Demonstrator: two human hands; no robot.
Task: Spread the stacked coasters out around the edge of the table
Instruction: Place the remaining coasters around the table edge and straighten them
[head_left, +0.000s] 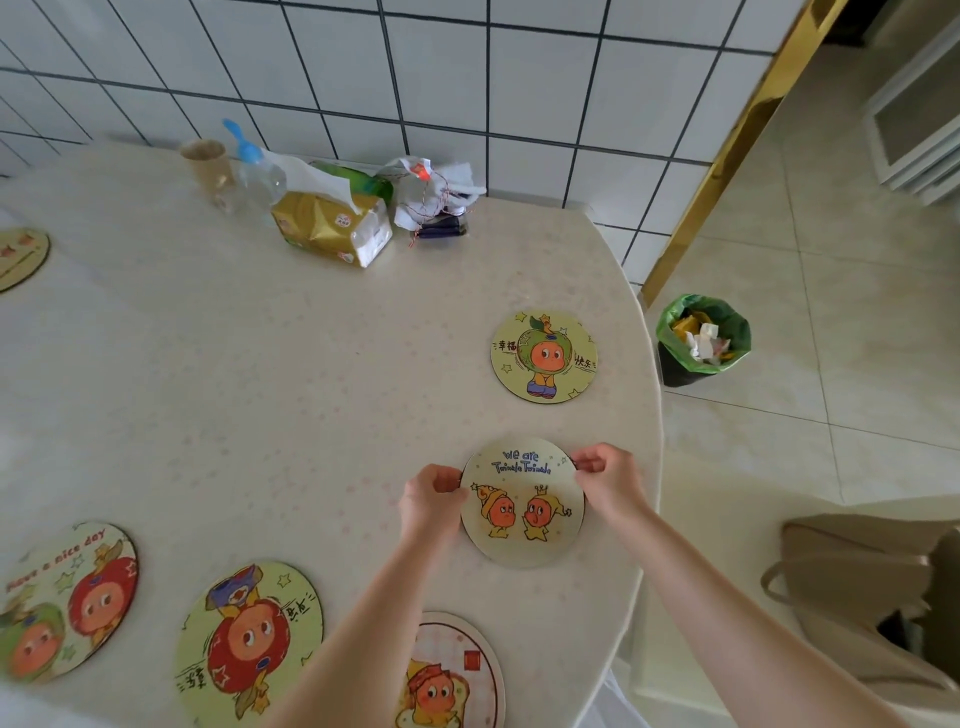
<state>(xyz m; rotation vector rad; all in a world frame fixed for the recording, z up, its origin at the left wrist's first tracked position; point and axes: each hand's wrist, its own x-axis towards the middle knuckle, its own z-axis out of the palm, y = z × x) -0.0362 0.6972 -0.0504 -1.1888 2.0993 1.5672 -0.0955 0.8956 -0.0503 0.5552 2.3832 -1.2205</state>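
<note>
1. While the "We are Twinkle Twinkle" coaster (522, 503) is pinched at both side rims, it is seen in the head view at about 4 o'clock on the round table (291, 364), near the rim. A green-hooded coaster (544, 357) lies at 3 o'clock. Three more coasters (249, 642) are spread from 5 toward 7 o'clock, and another is glimpsed at 9 o'clock.
2. To finish the step well, the coaster should be laid flat with its gap to the neighbours evened out, kept just inside the table's edge, and both rims freed together so that it is not dragged askew.
3. The left hand (432, 501) is curled on the coaster's 9 o'clock rim, fingers clamped on it. The right hand (608, 475) is pinched on the 2 o'clock rim. Both forearms are stretched forward, wrists low.
</note>
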